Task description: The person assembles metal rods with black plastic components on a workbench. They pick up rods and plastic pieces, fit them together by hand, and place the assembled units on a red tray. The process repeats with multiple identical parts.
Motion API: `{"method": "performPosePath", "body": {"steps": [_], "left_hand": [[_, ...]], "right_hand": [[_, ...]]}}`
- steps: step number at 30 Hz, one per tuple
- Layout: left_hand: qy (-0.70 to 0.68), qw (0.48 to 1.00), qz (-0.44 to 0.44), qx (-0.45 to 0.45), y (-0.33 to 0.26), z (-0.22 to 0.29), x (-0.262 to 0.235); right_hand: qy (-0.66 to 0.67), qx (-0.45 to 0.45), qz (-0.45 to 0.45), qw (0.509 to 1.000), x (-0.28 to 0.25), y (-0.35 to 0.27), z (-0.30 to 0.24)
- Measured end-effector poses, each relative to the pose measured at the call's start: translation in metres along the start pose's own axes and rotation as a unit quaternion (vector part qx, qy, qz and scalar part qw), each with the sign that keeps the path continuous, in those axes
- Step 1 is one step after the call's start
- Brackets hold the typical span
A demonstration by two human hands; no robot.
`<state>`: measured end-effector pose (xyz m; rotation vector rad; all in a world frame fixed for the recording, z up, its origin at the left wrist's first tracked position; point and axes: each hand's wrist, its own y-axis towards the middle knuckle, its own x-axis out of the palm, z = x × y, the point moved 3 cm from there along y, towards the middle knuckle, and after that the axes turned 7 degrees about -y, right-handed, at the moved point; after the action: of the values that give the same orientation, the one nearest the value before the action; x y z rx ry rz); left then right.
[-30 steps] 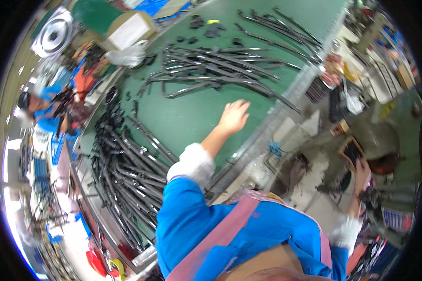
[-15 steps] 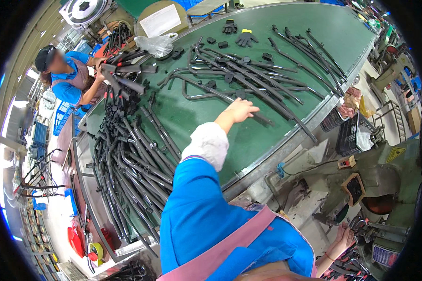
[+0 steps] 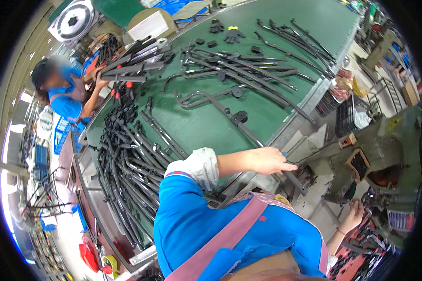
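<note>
My left hand [image 3: 268, 160] is closed around the lower part of a long bent black metal tube [image 3: 215, 104], one finger pointing outward. The tube slants from its hooked end on the green table [image 3: 192, 126] out over the near edge. A black clamp [image 3: 239, 117] sits partway along it. Lower right, my right hand [image 3: 354, 214] is beside the green machine [image 3: 384, 161], its fingers curled together; what they hold, if anything, is too small to make out.
More bent tubes [image 3: 253, 75] lie across the table, and a dense heap [image 3: 131, 173] fills its left side. Dark gloves [image 3: 233, 35] lie at the back. At left a co-worker [image 3: 68, 93] holds a bundle of dark tubes. Black crates [image 3: 347, 114] stand beyond the right edge.
My left hand has moved right and toward me, dragging the tube partly off the table. My right hand has risen beside the machine. The co-worker's bundle has shifted.
</note>
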<state>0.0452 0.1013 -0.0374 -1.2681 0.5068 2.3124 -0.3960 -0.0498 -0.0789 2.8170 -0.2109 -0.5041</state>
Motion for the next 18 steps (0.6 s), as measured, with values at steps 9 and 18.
{"method": "performPosePath", "body": {"steps": [9,18], "left_hand": [[-0.028,0.997,0.051,-0.054,0.038,0.014,0.016],[-0.020,0.997,0.079,0.014,0.007,-0.051,0.083]], "right_hand": [[-0.053,-0.015,-0.013,0.998,0.010,-0.004,-0.002],[-0.287,-0.051,-0.084,0.953,0.006,-0.011,0.004]]}}
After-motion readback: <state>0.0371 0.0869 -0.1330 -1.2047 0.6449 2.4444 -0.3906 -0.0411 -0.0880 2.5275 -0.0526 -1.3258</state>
